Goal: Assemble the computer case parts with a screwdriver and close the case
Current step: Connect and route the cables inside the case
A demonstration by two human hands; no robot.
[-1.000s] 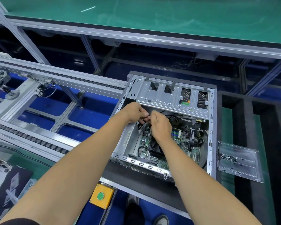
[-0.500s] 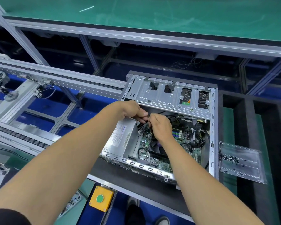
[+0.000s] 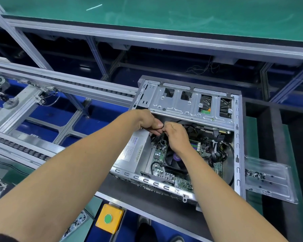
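Surface: a dark foam-padded pallet is carrying the work, with a green-belted conveyor line running behind it.
Case: the open grey sheet-metal computer case is lying on its side on the surface, side panel off, interior facing up.
Power supply: the silver box with a white label is sitting in the left bay of the case.
Motherboard: the green circuit board with a black cooler fan is lying on the case floor, black cables looping over it.
Screw tray: a clear plastic tray holding small dark screws is resting just beside the right wall of the case.
Left hand: it is curling over the case's upper left edge, thumb and fingers pinching a thin black cable.
Right hand: it is pinching the same cable, fingertips touching those of the left hand.
Step in hand: judged to be cable seating or routing; no screwdriver is showing.
Technique: keep the pinch near the connector, align before pressing, and keep the cable clear of the fan.
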